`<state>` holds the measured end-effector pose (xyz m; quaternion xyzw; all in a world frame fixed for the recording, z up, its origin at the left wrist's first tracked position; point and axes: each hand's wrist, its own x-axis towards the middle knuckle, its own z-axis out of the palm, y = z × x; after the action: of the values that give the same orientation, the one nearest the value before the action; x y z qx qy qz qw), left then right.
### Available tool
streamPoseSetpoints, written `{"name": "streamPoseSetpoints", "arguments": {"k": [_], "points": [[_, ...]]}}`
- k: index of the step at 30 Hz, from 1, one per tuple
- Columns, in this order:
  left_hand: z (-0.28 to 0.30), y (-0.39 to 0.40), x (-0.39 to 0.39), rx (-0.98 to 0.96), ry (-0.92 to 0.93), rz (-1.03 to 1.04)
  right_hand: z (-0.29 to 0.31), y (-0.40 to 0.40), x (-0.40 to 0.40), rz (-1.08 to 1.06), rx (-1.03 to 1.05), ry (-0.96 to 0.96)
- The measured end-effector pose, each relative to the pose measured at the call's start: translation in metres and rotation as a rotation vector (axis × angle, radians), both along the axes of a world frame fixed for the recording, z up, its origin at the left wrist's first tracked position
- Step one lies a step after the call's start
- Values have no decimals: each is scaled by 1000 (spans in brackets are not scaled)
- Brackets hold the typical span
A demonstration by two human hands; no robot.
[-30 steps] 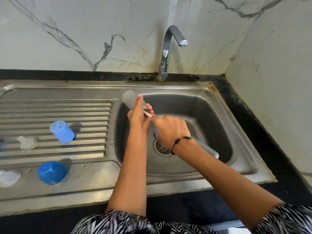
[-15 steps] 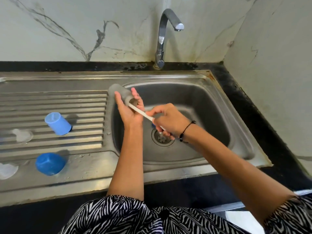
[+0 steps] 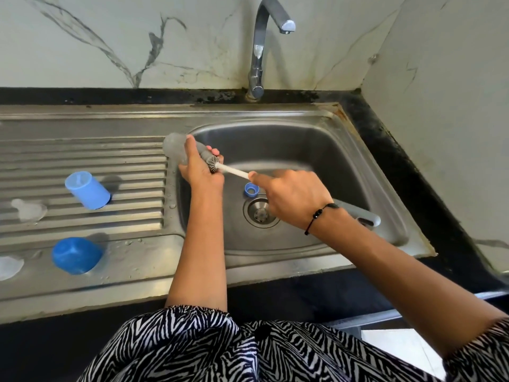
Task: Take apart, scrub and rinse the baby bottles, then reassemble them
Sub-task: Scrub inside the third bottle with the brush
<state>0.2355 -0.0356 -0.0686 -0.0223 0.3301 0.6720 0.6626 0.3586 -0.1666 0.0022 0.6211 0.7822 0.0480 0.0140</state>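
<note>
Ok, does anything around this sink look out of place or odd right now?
One thing: a blue ring lies in the sink basin right beside the open drain, away from the blue caps on the drainboard. The tap is dry.

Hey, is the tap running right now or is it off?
Off, as far as the picture shows: no stream falls from the faucet spout, and the sink basin below shows no splash.

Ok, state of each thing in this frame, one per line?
Bottle: held in left hand, brush in its mouth.
Bottle brush: gripped by right hand.
Tap: no water running.
Blue ring: loose in the sink by the drain.
Light blue cap: on drainboard, separate.
Dark blue cap: on drainboard, separate.
</note>
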Motion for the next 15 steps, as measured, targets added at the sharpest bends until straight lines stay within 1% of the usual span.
{"name": "streamPoseSetpoints", "arguments": {"k": [2,4,7,10,15], "points": [[-1,2,-2,-15,-32,18,1,-5,2,33,34,-36],[-1,3,-1,-24,-26,2,-1,-8,1,36,42,-66],[6,-1,10,-10,56,-35,-3,1,-1,-11,44,-92],[12,-2,15,-20,149,-49,-4,11,-2,-64,20,-64],[11,-2,11,-35,224,-56,-4,26,-11,-125,-38,84]]}}
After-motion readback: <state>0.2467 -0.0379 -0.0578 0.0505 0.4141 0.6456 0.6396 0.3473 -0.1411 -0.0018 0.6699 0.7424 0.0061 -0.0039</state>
